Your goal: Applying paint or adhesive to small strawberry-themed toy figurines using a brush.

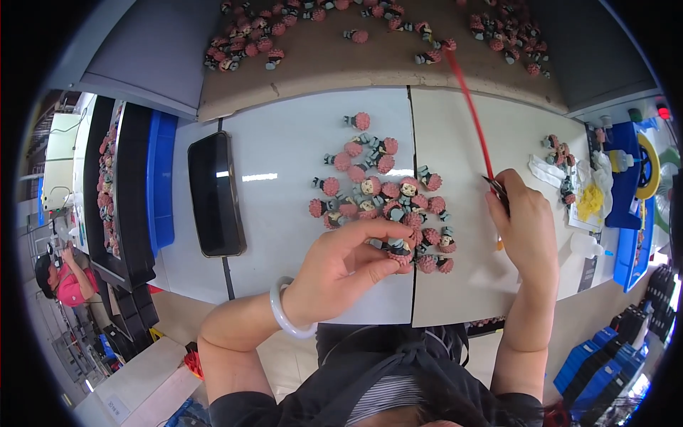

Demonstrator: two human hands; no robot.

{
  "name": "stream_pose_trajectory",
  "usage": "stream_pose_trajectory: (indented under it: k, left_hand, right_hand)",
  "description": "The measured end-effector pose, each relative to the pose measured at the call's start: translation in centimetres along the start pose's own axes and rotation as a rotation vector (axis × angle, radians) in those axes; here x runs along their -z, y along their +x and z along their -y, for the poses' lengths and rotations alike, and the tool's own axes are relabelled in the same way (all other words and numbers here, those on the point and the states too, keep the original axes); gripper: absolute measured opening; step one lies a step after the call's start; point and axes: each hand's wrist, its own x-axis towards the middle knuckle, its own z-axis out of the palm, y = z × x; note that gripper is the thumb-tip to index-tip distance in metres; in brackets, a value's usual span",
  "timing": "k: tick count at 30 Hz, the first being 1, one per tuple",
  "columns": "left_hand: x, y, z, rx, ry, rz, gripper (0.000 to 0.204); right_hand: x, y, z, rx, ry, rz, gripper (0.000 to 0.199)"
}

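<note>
My left hand, with a pale bangle at its wrist, pinches a small figurine with pink hair between thumb and fingers. It is held over the near edge of a loose cluster of similar figurines on the white tabletop. My right hand is to the right of the cluster, closed round a slim tool with a long red shaft pointing away from me. A dark part of that tool shows at the fingers, and a small orange bit shows below the hand. The tool's exact kind is unclear.
A black phone lies at left, beside a blue bin. More figurines cover a brown shelf beyond the table. At right are a few figurines, yellow material and a white bottle. Another person is far left.
</note>
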Motion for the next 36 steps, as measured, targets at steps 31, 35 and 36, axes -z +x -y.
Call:
stream_pose_trajectory:
  k: [31, 35, 36]
  left_hand:
    - [-0.2, -0.2, 0.4, -0.058, 0.074, -0.046, 0.042]
    - [-0.2, -0.2, 0.3, -0.085, 0.116, -0.039, 0.038]
    - [-0.1, -0.2, 0.2, -0.097, 0.168, -0.015, 0.039]
  right_hand:
    - [2.5, -1.7, 2.6, 0.181, 0.426, -0.03, 0.015]
    - [1.0, -2.0, 3.9, 0.487, 0.458, 0.013, 0.015]
    - [0.6, -2.1, 4.2, 0.51, 0.442, 0.081, 0.014]
